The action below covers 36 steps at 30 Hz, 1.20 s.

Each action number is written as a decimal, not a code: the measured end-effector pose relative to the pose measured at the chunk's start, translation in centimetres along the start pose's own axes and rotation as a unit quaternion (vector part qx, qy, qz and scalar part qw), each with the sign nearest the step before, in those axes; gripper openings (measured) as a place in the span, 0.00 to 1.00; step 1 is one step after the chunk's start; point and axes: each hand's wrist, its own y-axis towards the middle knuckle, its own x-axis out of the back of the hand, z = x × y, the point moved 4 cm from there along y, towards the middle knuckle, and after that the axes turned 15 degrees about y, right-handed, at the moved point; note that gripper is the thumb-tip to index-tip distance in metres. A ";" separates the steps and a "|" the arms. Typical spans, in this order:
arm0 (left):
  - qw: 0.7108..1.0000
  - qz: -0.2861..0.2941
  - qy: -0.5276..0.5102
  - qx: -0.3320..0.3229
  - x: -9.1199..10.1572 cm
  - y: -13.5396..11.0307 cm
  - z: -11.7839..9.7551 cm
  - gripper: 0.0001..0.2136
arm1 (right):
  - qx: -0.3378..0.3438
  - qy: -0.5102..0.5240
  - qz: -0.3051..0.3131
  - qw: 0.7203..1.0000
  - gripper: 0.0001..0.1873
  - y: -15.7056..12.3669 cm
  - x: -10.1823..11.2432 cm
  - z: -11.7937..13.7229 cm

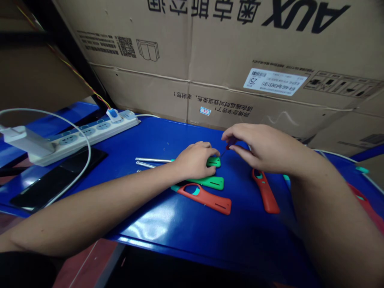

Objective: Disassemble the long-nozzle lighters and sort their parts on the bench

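My left hand point(198, 162) is closed over a green long-necked lighter point(214, 162), pressing it to the table; its metal neck points left. In the fingertips of my right hand point(250, 146) is a small tool with a dark red handle point(229, 146), mostly hidden. Its thin dark shaft slants down toward the lighter's butt end; whether it touches, I cannot tell. Just below my left hand lies a second green lighter point(214, 183), then an orange lighter point(210, 200) with a teal trigger. Another orange lighter point(267, 194) lies below my right hand.
A white power strip point(99, 130) with a plugged-in charger point(27, 140) and cable is at the left, beside a black phone point(39, 184). A large cardboard box point(168, 92) walls off the back of the blue table point(144, 228). Another red lighter point(367, 208) lies far right.
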 end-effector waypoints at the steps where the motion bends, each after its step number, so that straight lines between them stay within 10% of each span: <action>1: 1.000 0.000 -0.001 0.000 -0.1 0.0 0.0 0.20 | 0.001 0.000 0.001 1.000 0.14 0.0 -0.1 0.0; 13: 1.000 0.005 -0.012 0.003 -0.7 0.1 0.3 0.17 | -0.129 -0.174 -0.003 0.976 0.25 1.1 -1.4 0.2; 20: 1.000 0.012 -0.013 0.008 -0.5 0.1 0.1 0.16 | 0.023 -0.017 0.031 0.999 0.16 0.7 -1.8 1.1; 26: 1.000 0.012 -0.011 0.003 -0.6 0.1 0.1 0.16 | -0.088 -0.157 0.011 0.984 0.20 1.1 -1.7 0.3; 36: 1.000 0.018 -0.010 -0.001 -0.5 0.1 0.1 0.18 | -0.019 0.005 0.002 1.000 0.09 0.2 -0.6 -0.5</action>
